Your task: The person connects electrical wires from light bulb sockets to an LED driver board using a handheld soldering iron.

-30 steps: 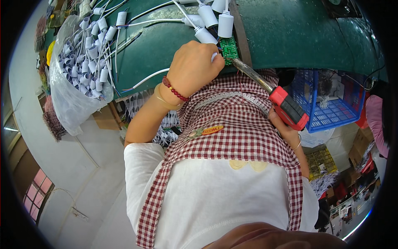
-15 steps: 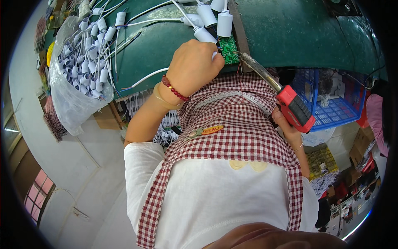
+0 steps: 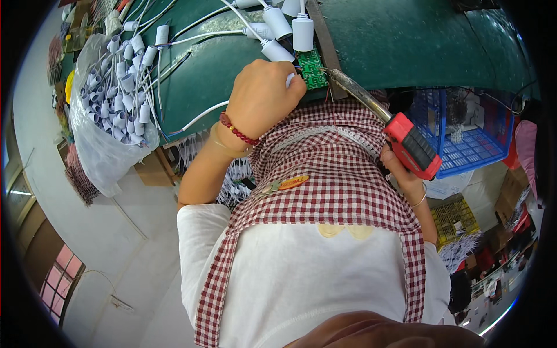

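My left hand point(image 3: 262, 93) is closed round a white cylindrical socket point(image 3: 290, 80), of which only a small part shows beyond the fingers. A white cable point(image 3: 200, 118) runs out to the left behind that wrist. Just right of the fingers lies a green circuit board point(image 3: 313, 71) at the bench's near edge. My right hand point(image 3: 400, 173) grips a soldering iron point(image 3: 413, 145) by its red and black handle. The iron's metal shaft slants up to the left, its tip at the board's right side. Whether the tip touches the board I cannot tell.
Several white sockets with cables point(image 3: 303, 33) lie beyond the board, beside a dark strip point(image 3: 326, 40) fixed along the green bench point(image 3: 406, 40). A clear plastic bag point(image 3: 110, 156) full of white sockets hangs at the left. Blue crates point(image 3: 476, 152) stand low at the right.
The whole view has shifted slightly, so bench and hands appear a little further left. Both grips are the same, and the iron's tip stays close to the board's right side.
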`<state>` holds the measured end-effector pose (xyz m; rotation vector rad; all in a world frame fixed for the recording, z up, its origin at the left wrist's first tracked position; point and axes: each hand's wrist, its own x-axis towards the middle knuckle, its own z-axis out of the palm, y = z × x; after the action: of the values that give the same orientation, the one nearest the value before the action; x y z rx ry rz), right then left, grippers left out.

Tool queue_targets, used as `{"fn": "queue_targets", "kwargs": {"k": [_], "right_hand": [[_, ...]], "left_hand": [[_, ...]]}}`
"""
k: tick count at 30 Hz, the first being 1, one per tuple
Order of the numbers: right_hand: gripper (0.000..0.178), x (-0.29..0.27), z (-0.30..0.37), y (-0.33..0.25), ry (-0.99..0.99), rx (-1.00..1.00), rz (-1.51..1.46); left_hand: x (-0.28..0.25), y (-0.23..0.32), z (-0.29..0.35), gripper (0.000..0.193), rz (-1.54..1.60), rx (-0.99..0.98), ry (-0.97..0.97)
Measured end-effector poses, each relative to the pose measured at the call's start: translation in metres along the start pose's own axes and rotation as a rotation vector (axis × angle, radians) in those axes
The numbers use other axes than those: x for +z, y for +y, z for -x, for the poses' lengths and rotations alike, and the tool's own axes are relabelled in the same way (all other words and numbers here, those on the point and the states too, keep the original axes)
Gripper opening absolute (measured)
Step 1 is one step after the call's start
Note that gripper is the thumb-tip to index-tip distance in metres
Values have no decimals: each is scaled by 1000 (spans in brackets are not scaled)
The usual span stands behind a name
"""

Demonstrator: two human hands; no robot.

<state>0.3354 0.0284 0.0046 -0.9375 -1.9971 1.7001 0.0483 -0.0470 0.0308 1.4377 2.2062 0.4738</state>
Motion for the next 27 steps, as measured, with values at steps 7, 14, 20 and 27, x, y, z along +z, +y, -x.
{"fn": "queue_targets", "kwargs": {"k": [7,14,20,27], "right_hand": [[8,-3,3,1,105,46,-39],[5,-7,1,-1,83,30,-77],[8,-6,1,0,72,20,-122],[31,-11,-3,11,51,-69,-171]], "left_hand": [[0,0,1,18,-8,0,14],[1,1,3,17,-41,-22,29],[2,4,9,16,-77,-115,62],[-3,3,23,17,-14,-92,82]]}}
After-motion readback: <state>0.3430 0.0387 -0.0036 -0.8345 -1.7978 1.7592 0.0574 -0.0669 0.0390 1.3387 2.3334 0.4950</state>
